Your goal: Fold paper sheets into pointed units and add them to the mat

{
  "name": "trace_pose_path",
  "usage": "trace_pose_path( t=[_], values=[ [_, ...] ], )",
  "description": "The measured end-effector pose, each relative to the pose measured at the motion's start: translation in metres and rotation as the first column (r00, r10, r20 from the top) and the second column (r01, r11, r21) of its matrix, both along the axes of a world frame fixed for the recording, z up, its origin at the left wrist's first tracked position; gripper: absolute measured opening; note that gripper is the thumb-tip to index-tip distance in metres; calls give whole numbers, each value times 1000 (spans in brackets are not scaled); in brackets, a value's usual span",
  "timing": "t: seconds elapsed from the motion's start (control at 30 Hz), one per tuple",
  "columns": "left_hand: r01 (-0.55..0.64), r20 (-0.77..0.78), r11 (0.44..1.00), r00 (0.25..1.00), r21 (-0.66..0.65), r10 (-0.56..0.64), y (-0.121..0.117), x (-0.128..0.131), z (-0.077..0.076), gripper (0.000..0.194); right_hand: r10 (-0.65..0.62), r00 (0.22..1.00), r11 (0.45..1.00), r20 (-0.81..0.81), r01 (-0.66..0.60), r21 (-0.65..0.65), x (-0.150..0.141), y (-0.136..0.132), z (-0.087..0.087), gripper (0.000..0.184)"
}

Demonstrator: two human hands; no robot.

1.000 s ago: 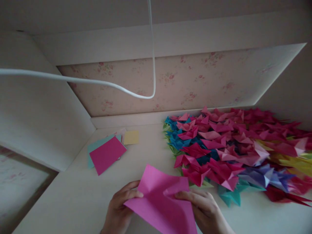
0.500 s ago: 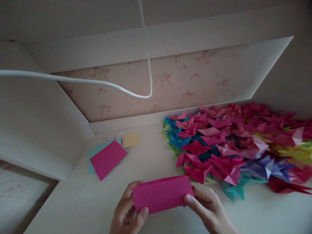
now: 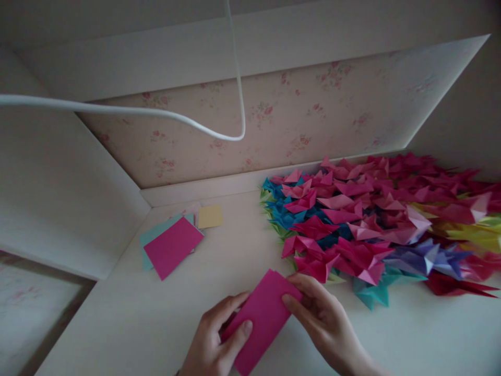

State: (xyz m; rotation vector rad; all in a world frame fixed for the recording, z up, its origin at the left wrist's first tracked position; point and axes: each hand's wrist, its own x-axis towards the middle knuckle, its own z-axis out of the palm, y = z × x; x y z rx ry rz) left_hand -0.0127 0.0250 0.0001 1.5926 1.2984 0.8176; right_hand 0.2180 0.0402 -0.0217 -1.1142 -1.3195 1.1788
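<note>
A folded magenta sheet of origami paper (image 3: 266, 318) is held slantwise above the white desk (image 3: 129, 334), its upper end leaning right. My left hand (image 3: 223, 334) grips its lower left edge, thumb flat on the front and fingers behind. At the upper right corner my right hand (image 3: 317, 313) pinches the paper between thumb and fingers. Just beyond my right hand lies a large heap of folded paper figures (image 3: 364, 209) in pink, blue, purple, yellow and red. A teal paper figure (image 3: 373, 292) lies at its near edge.
At the left of the desk is a small stack with a magenta sheet (image 3: 174, 248) on top and a light teal sheet (image 3: 146, 258) below. A yellow paper square (image 3: 210, 216) lies beside it. A white cable (image 3: 164, 112) hangs across the view before the flowered back panel (image 3: 274, 120).
The folded paper has turned from nearly level to a steep slant, right end up. My right hand has moved up with it. The view has tilted slightly.
</note>
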Motion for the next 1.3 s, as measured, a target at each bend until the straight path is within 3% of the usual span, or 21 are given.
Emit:
trace_pose_path(
  t=[0.1,0.43,0.73,1.03,1.2,1.3],
  values=[
    [67,-22,998,997,-8,-67,3,6,2,36,-25,996,1000,88,25,2,0,1,-3,25],
    [97,-101,987,991,131,-83,-2,12,-10,43,-94,960,981,264,44,188,-1,4,8,22],
    [158,-128,980,981,119,-143,-5,15,-13,47,-119,973,992,196,126,-26,-6,2,-6,27],
    [189,-126,965,978,179,-168,-5,16,-16,52,17,975,992,223,-44,118,-5,4,7,16],
    [196,-145,966,974,166,-172,-6,17,-14,49,34,972,994,234,-59,97,-4,4,5,20],
    [182,-130,972,978,150,-163,-6,16,-13,46,36,973,999,229,-41,17,-5,2,4,26]
  ],
)
